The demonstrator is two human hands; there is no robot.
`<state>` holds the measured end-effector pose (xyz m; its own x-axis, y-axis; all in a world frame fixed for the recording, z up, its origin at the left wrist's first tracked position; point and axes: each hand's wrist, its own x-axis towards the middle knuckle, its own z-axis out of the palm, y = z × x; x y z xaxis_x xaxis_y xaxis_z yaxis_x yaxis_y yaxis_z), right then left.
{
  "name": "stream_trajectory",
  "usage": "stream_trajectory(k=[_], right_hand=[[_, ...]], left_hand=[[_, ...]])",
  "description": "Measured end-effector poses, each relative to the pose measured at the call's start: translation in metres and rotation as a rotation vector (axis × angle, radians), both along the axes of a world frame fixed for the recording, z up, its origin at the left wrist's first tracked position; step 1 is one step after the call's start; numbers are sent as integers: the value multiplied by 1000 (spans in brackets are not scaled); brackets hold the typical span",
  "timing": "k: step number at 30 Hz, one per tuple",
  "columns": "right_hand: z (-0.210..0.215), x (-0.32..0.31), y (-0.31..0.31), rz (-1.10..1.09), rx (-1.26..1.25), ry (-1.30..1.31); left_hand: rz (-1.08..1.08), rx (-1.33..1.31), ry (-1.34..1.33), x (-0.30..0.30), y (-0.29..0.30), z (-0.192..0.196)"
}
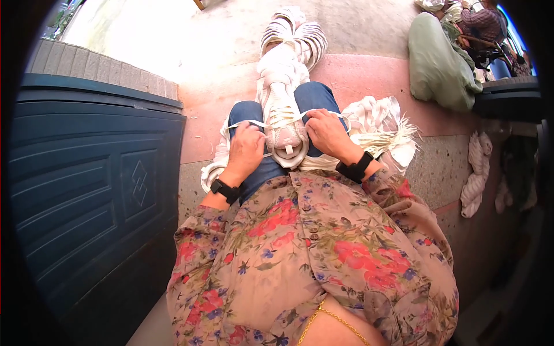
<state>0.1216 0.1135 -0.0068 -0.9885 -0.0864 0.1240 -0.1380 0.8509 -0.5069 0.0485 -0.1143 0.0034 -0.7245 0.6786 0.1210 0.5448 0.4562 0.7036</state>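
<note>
One gold necklace chain (314,324) is hanging nearest; beyond it, the left hand (247,148) and the right hand (330,134) are each pinching white shoelace (289,121) beside the pink-and-white sneaker upper (284,138), which is resting between two denim-clad knees (314,95). Uneven pulling could be leaving the lacing lopsided. Farther out, right of the upper, one green sack (438,63) is slumping.
</note>
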Motion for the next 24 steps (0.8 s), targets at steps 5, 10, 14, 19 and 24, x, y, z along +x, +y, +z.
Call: stream_trajectory(k=[5,10,14,19,24], right_hand=[[-5,-6,-7,-58,97,94],[-6,-10,-14,-53,132,34],[-8,-14,-15,-15,165,60],[-6,-12,-19,-201,117,164],[1,-12,-19,-161,165,159]], left_hand=[[130,-194,279,-3,4,-8],[173,-233,404,-1,16,-6],[101,-279,434,-3,18,3],[75,-348,502,-1,22,10],[32,-334,549,-5,29,8]])
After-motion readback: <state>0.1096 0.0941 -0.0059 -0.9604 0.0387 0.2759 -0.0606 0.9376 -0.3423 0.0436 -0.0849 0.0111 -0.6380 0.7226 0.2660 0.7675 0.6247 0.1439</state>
